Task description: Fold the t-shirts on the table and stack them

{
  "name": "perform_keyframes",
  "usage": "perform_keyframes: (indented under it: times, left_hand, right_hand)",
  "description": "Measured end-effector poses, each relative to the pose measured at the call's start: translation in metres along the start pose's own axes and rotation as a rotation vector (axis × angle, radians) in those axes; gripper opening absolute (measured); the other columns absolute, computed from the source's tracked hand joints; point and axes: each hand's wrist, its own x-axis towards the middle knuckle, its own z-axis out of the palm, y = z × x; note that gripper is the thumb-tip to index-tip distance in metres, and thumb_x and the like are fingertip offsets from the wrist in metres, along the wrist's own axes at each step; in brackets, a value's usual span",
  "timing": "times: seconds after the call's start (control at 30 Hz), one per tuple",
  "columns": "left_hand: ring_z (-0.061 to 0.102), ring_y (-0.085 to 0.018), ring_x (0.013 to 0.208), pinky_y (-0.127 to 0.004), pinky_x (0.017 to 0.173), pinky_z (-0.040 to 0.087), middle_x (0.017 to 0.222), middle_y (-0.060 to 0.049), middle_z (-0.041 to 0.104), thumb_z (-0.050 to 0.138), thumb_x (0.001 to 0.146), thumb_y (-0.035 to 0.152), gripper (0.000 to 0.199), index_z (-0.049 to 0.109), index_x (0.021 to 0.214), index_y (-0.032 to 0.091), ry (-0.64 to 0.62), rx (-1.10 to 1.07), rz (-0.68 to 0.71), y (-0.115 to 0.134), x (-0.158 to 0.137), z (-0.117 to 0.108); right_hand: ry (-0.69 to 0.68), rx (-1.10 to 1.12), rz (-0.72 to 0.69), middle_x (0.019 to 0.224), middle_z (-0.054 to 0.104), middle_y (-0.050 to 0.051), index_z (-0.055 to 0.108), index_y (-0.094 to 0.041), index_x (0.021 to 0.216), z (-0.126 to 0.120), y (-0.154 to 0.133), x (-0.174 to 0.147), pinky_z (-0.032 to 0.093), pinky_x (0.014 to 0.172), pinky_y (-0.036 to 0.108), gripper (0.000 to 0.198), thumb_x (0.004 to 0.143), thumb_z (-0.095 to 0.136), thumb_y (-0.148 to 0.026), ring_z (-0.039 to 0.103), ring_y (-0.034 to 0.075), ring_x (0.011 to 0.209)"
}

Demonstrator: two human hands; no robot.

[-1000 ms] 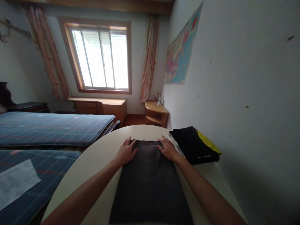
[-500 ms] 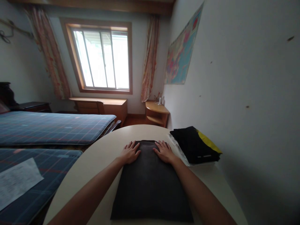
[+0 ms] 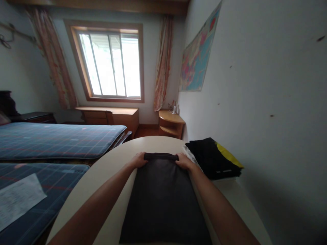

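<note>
We see a dark grey cloth (image 3: 166,200) lying flat and lengthwise on the pale round-edged table (image 3: 102,170), its near end running down to the bottom of the view and its far end short of the table's far rim. At the far left corner of the cloth, the left hand (image 3: 139,160) is closed narrowly on the edge; at the far right corner, the right hand (image 3: 184,160) holds it in the same way. Between them we make out a blacker band (image 3: 160,156) across the far end, fairly straight from hand to hand. We cannot tell how the fingertips sit, as they are hidden. To the right of the right hand, well apart from the cloth, we find a stack of black fabric (image 3: 208,158) with a yellow piece (image 3: 226,153) showing along its right side and clear plastic (image 3: 190,153) at its left edge. Off to the left of the table are two plaid mattresses, a far one (image 3: 58,139) and a near one (image 3: 66,180), and on the near one we see a white sheet of paper (image 3: 20,200).
</note>
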Motion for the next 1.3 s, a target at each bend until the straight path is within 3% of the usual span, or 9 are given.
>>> perform_keyframes:
  times: [0.2, 0.43, 0.63, 0.77, 0.93, 1.07, 1.2, 1.3]
  left_hand:
    - [0.065, -0.026, 0.101, -0.032, 0.084, 0.049, 0.105, -0.008, 0.071, 0.065, 0.073, 0.021, 0.031, 0.066, 0.103, 0.022, 0.086, -0.064, -0.017, 0.015, -0.006, -0.017]
    - [0.065, -0.025, 0.094, -0.032, 0.081, 0.049, 0.091, -0.004, 0.069, 0.065, 0.070, 0.019, 0.028, 0.066, 0.098, 0.020, 0.193, -0.200, 0.041, 0.026, -0.025, -0.063]
    - [0.064, -0.017, 0.066, -0.025, 0.058, 0.051, 0.074, 0.001, 0.065, 0.064, 0.070, 0.022, 0.028, 0.064, 0.097, 0.016, 0.117, -0.401, 0.085, 0.035, -0.063, -0.092]
    - [0.061, -0.015, 0.061, -0.024, 0.054, 0.049, 0.071, 0.002, 0.063, 0.064, 0.069, 0.025, 0.029, 0.063, 0.096, 0.016, 0.040, -0.590, 0.154, 0.038, -0.096, -0.102]
    - [0.063, -0.019, 0.076, -0.028, 0.069, 0.048, 0.081, -0.001, 0.068, 0.060, 0.072, 0.022, 0.026, 0.066, 0.096, 0.018, 0.101, -0.346, 0.319, 0.045, -0.149, -0.107]
    - [0.063, -0.023, 0.096, -0.033, 0.085, 0.046, 0.106, -0.005, 0.067, 0.055, 0.071, 0.016, 0.039, 0.063, 0.108, 0.022, 0.186, -0.120, 0.280, 0.057, -0.184, -0.090]
    - [0.055, -0.028, 0.117, -0.042, 0.104, 0.035, 0.131, -0.011, 0.058, 0.055, 0.069, 0.015, 0.068, 0.046, 0.136, 0.021, 0.311, 0.081, 0.227, 0.077, -0.198, -0.066]
    - [0.053, -0.028, 0.119, -0.041, 0.106, 0.032, 0.133, -0.013, 0.056, 0.053, 0.074, 0.015, 0.072, 0.037, 0.144, 0.018, 0.331, 0.161, 0.246, 0.090, -0.196, -0.057]
  right_hand:
    - [0.108, 0.049, -0.041, 0.113, 0.065, 0.009, 0.063, -0.018, 0.109, -0.015, -0.004, -0.013, 0.043, 0.091, 0.030, 0.027, 0.082, 0.061, -0.014, 0.060, 0.020, 0.103]
    - [0.288, 0.106, -0.155, 0.119, 0.061, 0.008, 0.061, -0.020, 0.113, -0.058, -0.022, -0.038, 0.041, 0.096, 0.030, 0.028, 0.085, 0.057, -0.014, 0.057, 0.019, 0.110]
    - [0.342, 0.127, -0.289, 0.112, 0.065, 0.008, 0.064, -0.018, 0.110, -0.096, -0.041, -0.081, 0.042, 0.098, 0.032, 0.030, 0.080, 0.062, -0.013, 0.060, 0.021, 0.105]
    - [0.355, 0.145, -0.358, 0.110, 0.066, 0.008, 0.066, -0.016, 0.109, -0.112, -0.051, -0.116, 0.044, 0.095, 0.032, 0.030, 0.079, 0.065, -0.013, 0.061, 0.021, 0.104]
    - [0.329, 0.175, -0.388, 0.104, 0.065, 0.005, 0.067, -0.019, 0.105, -0.116, -0.062, -0.159, 0.046, 0.090, 0.032, 0.026, 0.080, 0.065, -0.015, 0.063, 0.020, 0.097]
    - [0.313, 0.178, -0.391, 0.101, 0.066, 0.006, 0.067, -0.019, 0.101, -0.111, -0.073, -0.181, 0.047, 0.088, 0.032, 0.019, 0.082, 0.065, -0.021, 0.063, 0.020, 0.094]
    - [0.333, 0.178, -0.382, 0.099, 0.068, 0.007, 0.066, -0.019, 0.102, -0.107, -0.080, -0.186, 0.046, 0.088, 0.034, 0.018, 0.085, 0.064, -0.024, 0.063, 0.022, 0.095]
    - [0.349, 0.170, -0.361, 0.098, 0.068, 0.007, 0.065, -0.018, 0.102, -0.105, -0.082, -0.182, 0.046, 0.087, 0.034, 0.019, 0.085, 0.063, -0.024, 0.062, 0.022, 0.095]
